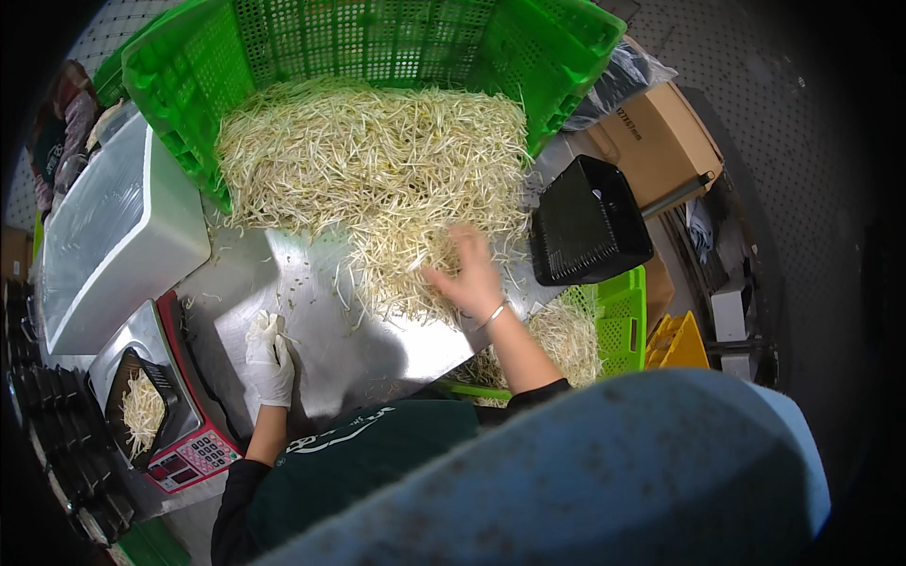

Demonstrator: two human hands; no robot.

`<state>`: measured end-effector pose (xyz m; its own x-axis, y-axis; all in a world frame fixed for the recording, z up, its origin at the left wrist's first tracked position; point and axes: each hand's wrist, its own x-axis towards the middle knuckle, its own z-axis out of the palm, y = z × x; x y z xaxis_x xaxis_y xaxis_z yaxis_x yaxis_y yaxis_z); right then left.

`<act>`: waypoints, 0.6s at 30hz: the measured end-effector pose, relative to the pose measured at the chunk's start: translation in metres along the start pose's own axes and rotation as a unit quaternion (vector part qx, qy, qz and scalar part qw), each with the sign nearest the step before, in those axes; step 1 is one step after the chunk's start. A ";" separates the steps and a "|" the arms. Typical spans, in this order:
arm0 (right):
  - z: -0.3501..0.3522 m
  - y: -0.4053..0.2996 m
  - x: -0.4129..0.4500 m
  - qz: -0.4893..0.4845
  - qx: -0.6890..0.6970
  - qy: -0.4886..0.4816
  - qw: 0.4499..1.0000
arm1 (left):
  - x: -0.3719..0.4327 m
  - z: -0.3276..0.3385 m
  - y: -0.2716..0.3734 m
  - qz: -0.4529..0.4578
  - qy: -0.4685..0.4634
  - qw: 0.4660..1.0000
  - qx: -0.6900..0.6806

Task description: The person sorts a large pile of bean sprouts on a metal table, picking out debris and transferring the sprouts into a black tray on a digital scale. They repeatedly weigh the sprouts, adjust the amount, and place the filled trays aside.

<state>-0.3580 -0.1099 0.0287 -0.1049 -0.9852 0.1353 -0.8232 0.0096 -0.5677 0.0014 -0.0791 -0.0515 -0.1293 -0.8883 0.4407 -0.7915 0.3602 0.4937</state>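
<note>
My right hand (476,279), bare and with a thin bracelet at the wrist, is at the near edge of a heap of bean sprouts (382,163). Its fingers are spread and slightly blurred, with no clump visible in them. The heap spills out of a tipped green perforated crate (368,42) onto the metal tabletop (318,311). My left hand (269,364) wears a white glove and rests low over the table, left of the heap; whether its fingers hold anything is hidden. To its left, a black tray (170,396) with some sprouts sits on a red-framed digital scale (205,453).
A white foam box (127,276) stands at the left, above the scale. Stacked black trays (591,223) lie right of the heap, beside a cardboard box (658,141). Below the table edge is a green crate (626,318) of sprouts. Another person (67,127) is at far left.
</note>
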 end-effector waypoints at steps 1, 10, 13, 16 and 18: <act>-0.013 0.014 0.016 0.023 0.016 0.033 0.999 | -0.001 0.000 0.001 -0.007 -0.003 1.000 -0.002; 0.020 0.123 0.087 0.202 -0.005 0.150 0.968 | -0.002 0.006 -0.004 -0.009 0.023 0.999 -0.038; 0.042 0.104 0.057 0.155 0.131 0.069 0.977 | -0.012 0.017 -0.018 -0.059 0.049 0.989 -0.125; 0.069 0.043 0.018 0.145 0.206 0.060 0.966 | -0.008 0.014 -0.015 -0.033 0.025 0.997 -0.067; 0.077 0.015 0.002 0.086 0.225 0.014 0.970 | -0.004 0.012 -0.013 -0.039 0.004 0.997 -0.063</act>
<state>-0.3270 -0.1245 -0.0420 -0.2384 -0.9708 0.0259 -0.4652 0.0908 -0.8806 0.0050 -0.0832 -0.0685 -0.0641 -0.9130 0.4028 -0.7183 0.3224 0.6165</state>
